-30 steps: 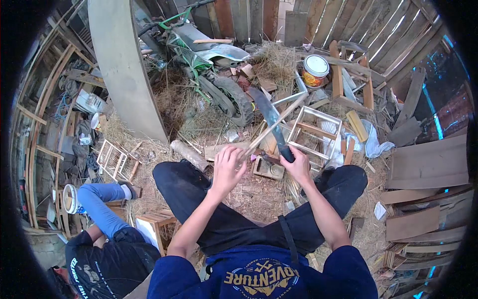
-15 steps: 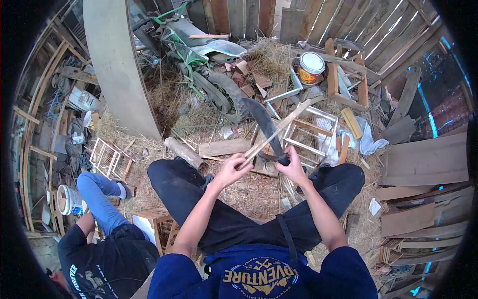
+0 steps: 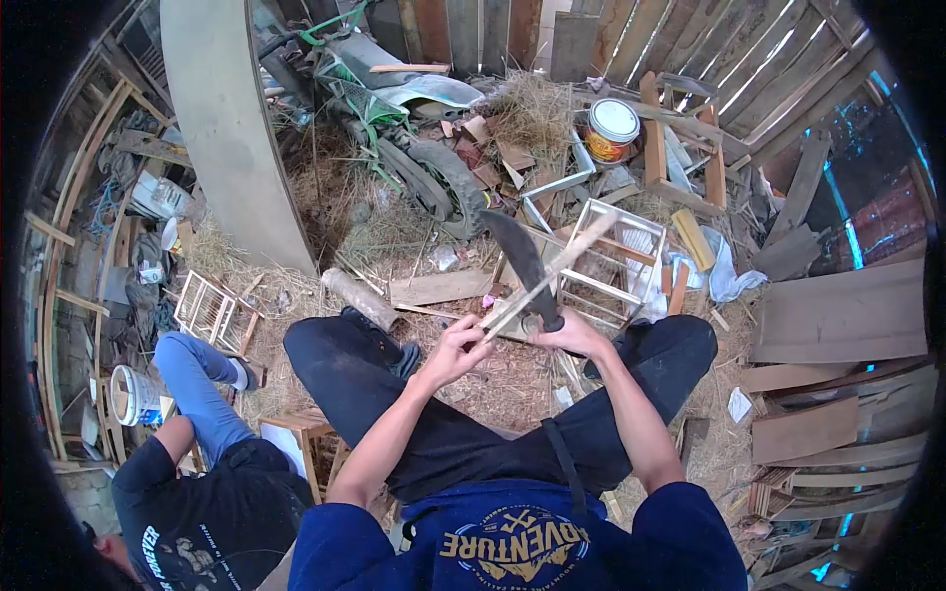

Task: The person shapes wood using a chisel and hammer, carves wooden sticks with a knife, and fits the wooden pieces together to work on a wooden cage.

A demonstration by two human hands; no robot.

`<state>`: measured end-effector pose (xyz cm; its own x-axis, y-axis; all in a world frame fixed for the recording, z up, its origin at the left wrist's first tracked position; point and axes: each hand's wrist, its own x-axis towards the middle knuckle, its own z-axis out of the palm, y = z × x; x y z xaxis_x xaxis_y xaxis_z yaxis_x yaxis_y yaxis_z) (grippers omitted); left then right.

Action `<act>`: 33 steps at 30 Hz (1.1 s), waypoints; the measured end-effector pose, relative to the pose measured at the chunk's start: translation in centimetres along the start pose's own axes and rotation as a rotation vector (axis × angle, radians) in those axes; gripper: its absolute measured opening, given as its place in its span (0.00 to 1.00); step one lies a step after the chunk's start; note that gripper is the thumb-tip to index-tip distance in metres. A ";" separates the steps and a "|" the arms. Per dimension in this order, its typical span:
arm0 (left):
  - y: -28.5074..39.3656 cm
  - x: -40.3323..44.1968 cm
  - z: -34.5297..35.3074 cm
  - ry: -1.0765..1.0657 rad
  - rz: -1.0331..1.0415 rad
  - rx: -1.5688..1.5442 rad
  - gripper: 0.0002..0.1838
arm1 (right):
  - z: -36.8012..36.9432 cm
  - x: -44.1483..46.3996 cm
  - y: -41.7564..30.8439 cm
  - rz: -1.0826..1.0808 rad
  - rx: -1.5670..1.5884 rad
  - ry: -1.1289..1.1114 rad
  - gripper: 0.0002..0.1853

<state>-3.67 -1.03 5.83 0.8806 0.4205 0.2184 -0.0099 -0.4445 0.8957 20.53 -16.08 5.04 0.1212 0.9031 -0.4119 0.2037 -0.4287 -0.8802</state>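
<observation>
Pinched in my left hand (image 3: 459,352) is the near end of a pale wooden strip (image 3: 581,242), which slants up to the right. My right hand (image 3: 574,333) is wrapped round the dark handle of a machete (image 3: 519,253). Its broad curved blade points up and to the left, and the strip crosses it just above the handle. Whether blade and strip touch is hard to tell. Below the crossing lies a small wooden block or frame, partly hidden by the hands. A white slatted frame (image 3: 650,248) lies beyond my right hand.
Another person (image 3: 212,492) sits at the lower left beside a white bucket (image 3: 144,396). Ahead are a green motorbike (image 3: 370,94), a tall curved board (image 3: 222,128), a paint bucket (image 3: 612,123) and a round log (image 3: 359,299). Boards (image 3: 843,315) are stacked at the right.
The machete has swung from beside the strip to a steeper slant across it, blade now to the upper left. My right hand has moved left and down, nearer my left hand.
</observation>
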 end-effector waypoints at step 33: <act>1.6 -0.5 0.8 -0.010 -0.245 -0.185 0.18 | 5.3 -0.5 0.4 0.004 -0.111 0.632 0.14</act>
<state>-3.72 -2.55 6.91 0.8722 0.4889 -0.0162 0.1185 -0.1790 0.9767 15.40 -16.56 3.65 0.6648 0.7283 -0.1664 0.2974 -0.4624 -0.8353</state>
